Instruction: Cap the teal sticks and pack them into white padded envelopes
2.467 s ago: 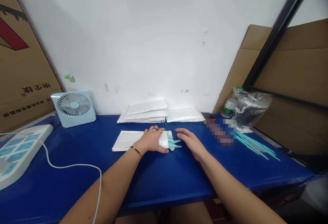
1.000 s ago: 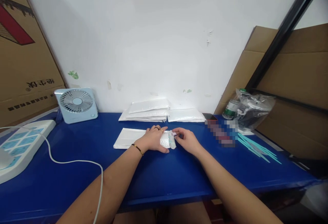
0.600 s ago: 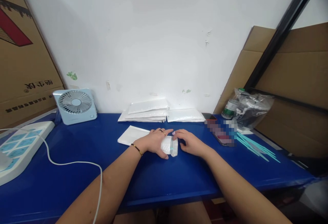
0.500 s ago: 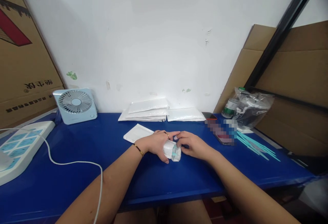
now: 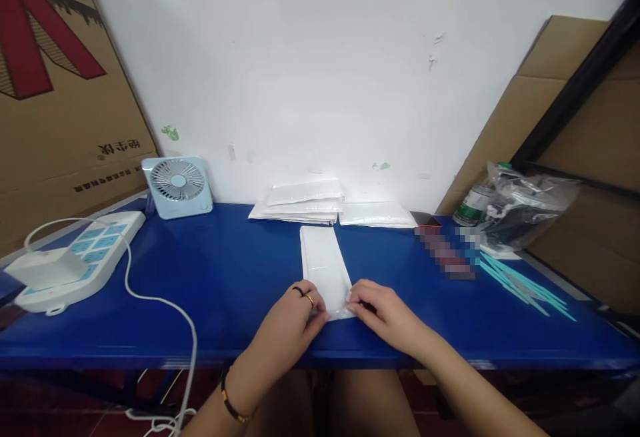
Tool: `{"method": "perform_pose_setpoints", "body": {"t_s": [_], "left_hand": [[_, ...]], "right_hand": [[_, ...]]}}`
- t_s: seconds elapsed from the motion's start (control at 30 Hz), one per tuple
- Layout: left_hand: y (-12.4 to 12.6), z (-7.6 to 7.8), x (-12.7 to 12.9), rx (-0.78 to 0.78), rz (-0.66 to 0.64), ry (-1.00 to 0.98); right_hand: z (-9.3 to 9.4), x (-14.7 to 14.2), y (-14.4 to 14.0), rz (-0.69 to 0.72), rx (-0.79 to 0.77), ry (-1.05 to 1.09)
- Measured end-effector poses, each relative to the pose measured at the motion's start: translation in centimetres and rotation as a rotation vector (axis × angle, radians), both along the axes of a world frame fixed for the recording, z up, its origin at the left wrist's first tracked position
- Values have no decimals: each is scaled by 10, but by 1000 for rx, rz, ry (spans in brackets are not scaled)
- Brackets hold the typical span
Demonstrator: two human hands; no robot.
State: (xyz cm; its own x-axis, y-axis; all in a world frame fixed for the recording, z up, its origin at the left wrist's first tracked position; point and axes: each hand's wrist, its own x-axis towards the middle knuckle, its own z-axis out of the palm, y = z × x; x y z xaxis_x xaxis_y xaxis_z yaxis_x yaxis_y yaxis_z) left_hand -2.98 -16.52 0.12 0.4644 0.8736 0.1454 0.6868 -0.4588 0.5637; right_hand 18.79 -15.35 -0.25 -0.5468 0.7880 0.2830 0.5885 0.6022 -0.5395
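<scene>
- Cardboard box (image 5: 55, 70) with red print fills the upper left of the frame, leaning by the white wall.
- Power strip (image 5: 75, 260) lies at the left on the blue counter (image 5: 225, 277), with a white adapter plugged into it; its white cord (image 5: 165, 303) loops across the counter and drops over the front edge at lower left.
- Fan (image 5: 176, 187), small and pale blue, stands upright at the back of the counter, left of centre, against the wall.
- Stack of white mailers (image 5: 303, 202) sits at the back centre, with a second flat pile (image 5: 377, 214) just beside it on the right.
- Mailer (image 5: 323, 267), white and padded, lies flat at the centre of the frame, its long side running away from the person and its near end close to the counter's front edge.
- Left hand (image 5: 290, 320), with two rings and a wrist bracelet, pinches the near left corner of the mailer; the fingers are closed on its edge.
- Right hand (image 5: 387, 313) grips the near right corner of the same end, fingers curled narrow and closed on it.
- Teal sticks (image 5: 520, 283) lie loose on the counter at the right, well apart from the hands.
- Clear bag (image 5: 525, 207) with dark contents rests at the back right, a green-labelled bottle (image 5: 473, 207) touching its left side.
- Flat cardboard (image 5: 565, 130) leans behind them at the far right.
</scene>
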Motion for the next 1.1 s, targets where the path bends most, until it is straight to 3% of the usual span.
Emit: {"method": "perform_pose_setpoints", "body": {"t_s": [0.13, 0.27, 0.43, 0.8, 0.97, 1.03, 1.1], "left_hand": [[12, -11, 5, 46, 92, 4], [18, -12, 8, 52, 135, 64], [18, -16, 8, 68, 174, 60], [34, -22, 1, -59, 193, -122], [34, -26, -3, -113, 197, -414], [32, -23, -6, -35, 302, -646], [29, -18, -10, 150, 482, -886]], "right_hand": [[-11, -8, 6, -140, 17, 3], [-19, -12, 2, -221, 202, -30], [-19, -19, -10, -79, 491, -219], [-10, -39, 1, -38, 640, -574], [3, -29, 10, 89, 780, -413], [21, -26, 17, 38, 707, -240], [49, -25, 32, -97, 505, 18]]}}
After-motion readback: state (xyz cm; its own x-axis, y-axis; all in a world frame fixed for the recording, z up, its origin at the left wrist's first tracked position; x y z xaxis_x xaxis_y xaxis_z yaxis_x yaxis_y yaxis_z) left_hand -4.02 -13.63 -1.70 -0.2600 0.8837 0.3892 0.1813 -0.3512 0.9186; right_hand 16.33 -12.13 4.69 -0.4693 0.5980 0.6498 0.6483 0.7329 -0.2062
